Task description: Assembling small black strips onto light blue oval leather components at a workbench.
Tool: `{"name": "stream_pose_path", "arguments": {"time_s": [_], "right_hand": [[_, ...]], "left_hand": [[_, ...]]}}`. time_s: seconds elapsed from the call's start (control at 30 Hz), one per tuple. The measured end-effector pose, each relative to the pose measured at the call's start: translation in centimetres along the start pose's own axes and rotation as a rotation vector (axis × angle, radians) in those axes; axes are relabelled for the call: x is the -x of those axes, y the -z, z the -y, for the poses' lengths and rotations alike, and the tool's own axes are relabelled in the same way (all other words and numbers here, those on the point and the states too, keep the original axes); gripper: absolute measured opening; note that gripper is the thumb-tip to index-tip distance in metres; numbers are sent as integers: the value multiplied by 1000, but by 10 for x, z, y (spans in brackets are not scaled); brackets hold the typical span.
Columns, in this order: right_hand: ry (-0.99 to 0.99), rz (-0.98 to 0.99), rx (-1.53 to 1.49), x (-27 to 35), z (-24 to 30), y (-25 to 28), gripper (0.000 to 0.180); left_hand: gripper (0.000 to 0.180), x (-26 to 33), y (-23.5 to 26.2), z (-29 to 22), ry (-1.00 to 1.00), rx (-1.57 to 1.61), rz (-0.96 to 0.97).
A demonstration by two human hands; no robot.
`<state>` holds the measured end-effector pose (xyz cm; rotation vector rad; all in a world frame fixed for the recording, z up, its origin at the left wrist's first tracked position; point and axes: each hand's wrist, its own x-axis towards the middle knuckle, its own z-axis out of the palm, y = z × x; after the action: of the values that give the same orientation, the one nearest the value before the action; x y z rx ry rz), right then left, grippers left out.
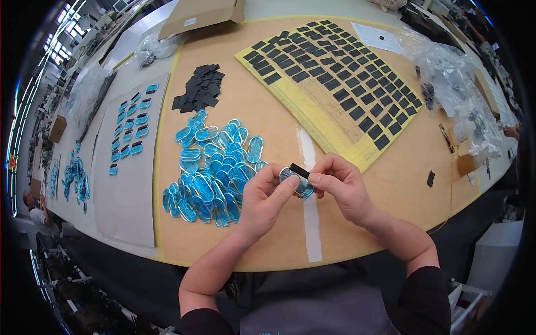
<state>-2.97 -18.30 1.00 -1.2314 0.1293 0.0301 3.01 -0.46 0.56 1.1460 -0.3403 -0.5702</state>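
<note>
- The tabletop (pixel 268 234) is covered with a tan cardboard-coloured sheet and carries everything below.
- A yellow backing sheet (pixel 312 117) lies at the far right, tilted, with rows of small black rectangular pads (pixel 340 67) stuck on it.
- A heap of blue-filmed oval pieces (pixel 212 173) lies left of the hands, close to the left hand.
- A grey sheet (pixel 131 184) further left holds more blue ovals laid out in rows.
- A loose pile of black pads (pixel 200 88) sits beyond the blue heap.
- Crumpled clear plastic bags (pixel 458 84) lie at the right edge.
- The left hand (pixel 262 198) has its fingers closed around one oval piece (pixel 295 180), held above the tabletop's near edge.
- The right hand (pixel 340 181) pinches a single black pad (pixel 300 171) between thumb and forefinger, touching the top of that oval piece.
</note>
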Motion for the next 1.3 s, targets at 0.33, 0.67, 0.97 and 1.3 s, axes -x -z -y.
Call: {"name": "stream_pose_path", "arguments": {"time_s": [0.33,0.67,0.97,1.3], "right_hand": [[-21,227,369,-2,9,7,17],[133,334,350,0,3,9,21],[149,265,87,9,-16,1,17],[329,214,486,2,-1,2,21]], "left_hand": [[9,2,10,-3,91,-89,133],[18,-1,9,-10,132,-188,288],[19,2,1,-8,269,22,222],[20,14,-6,2,-79,-474,72]]}}
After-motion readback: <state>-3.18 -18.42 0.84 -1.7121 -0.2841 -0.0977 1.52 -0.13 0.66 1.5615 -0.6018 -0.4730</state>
